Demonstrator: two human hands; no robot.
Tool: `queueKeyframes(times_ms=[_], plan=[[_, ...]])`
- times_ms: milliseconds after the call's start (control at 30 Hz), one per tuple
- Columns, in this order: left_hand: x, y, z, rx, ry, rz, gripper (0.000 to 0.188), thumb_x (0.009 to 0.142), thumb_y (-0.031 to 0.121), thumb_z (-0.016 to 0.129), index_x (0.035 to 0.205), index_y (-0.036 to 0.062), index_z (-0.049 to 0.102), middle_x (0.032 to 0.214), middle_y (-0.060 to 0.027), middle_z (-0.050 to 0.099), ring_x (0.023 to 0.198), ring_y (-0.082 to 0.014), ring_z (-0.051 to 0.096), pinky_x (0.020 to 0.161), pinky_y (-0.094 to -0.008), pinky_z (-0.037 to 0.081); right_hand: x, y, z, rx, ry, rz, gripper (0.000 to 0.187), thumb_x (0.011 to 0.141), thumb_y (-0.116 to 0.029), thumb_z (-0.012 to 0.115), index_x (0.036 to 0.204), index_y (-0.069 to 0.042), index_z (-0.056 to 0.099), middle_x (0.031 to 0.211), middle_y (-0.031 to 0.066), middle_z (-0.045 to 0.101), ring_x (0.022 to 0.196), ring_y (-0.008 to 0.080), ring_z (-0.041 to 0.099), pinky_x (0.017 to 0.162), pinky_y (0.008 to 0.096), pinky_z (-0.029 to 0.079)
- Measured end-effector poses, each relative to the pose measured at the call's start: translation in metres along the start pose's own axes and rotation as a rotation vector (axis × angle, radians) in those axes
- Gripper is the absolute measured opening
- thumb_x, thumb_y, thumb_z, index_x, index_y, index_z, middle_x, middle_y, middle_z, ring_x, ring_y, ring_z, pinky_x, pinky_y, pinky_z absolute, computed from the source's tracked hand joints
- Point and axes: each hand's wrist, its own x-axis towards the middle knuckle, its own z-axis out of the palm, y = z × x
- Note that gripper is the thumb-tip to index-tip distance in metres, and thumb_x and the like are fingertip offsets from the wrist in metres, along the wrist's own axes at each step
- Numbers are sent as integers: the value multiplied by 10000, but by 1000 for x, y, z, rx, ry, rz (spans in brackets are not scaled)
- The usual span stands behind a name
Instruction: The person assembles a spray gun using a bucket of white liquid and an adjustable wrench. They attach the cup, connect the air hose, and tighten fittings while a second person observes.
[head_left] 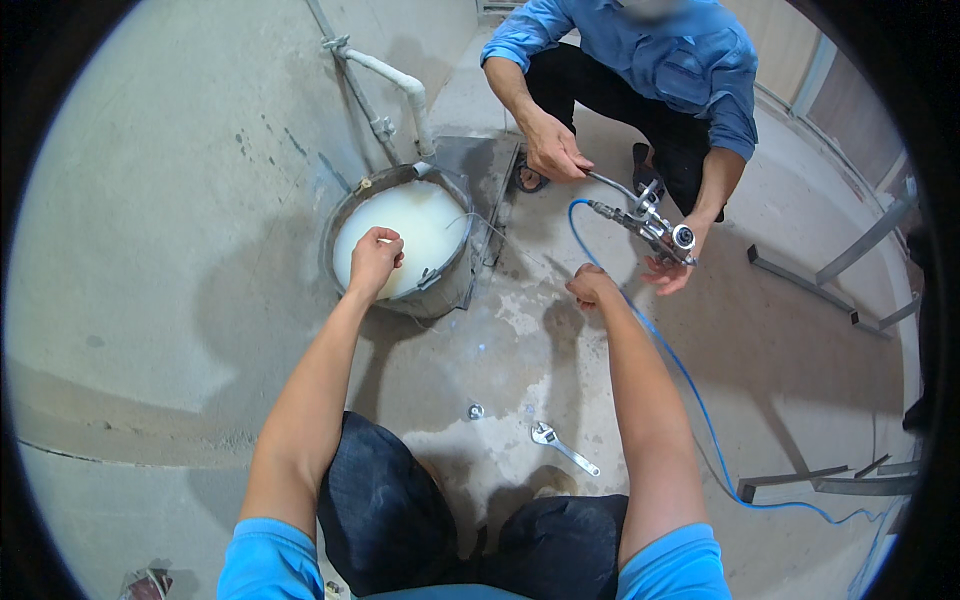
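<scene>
Above the dark bucket (445, 296) of white liquid (405, 215), the left grip (376, 262) hovers, fingers curled; whether it pinches anything, I cannot tell. An adjustable wrench (568, 451) lies on the floor (515, 355). The right grip (592, 287), curled too, contents unclear, is beside the blue hose (683, 370); a co-worker (620, 50) holds a metal spray gun (655, 229).

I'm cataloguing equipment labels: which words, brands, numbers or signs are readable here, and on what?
None can be read.
Bucket: no legible lettering.
Adjustable wrench: any marking is too small to read.
Metal tool held by the co-worker: any marking is too small to read.
</scene>
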Motion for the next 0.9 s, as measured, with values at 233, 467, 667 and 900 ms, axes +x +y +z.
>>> queueKeyframes(times_ms=[233,467,667,900], plan=[[2,-3,0,9,17,12,174,896,89,666,1032,-9,619,750,-65,660,642,-126,626,618,-281,503,-3,0,-2,67,-2,-14,252,853,-169,560,829,35,706,791,143,743,691,239,742,649,366,599],[2,-3,-1,24,21,8,181,886,95,673,1024,-16,637,736,-77,680,636,-131,647,615,-292,511,3,9,3,85,-7,8,307,926,-249,592,910,40,693,776,133,734,634,218,726,572,367,596],[0,7,7,56,-16,24,151,902,93,672,1021,10,629,728,-36,622,635,-116,591,599,-277,470,10,7,7,96,-57,-47,316,928,-257,602,912,45,692,773,136,731,632,214,721,563,367,597],[-1,14,6,89,12,66,169,868,125,693,993,13,669,728,-72,682,628,-133,641,609,-305,516,3,-1,3,113,-55,-75,320,929,-260,608,907,48,691,769,133,730,624,213,718,560,362,595]])
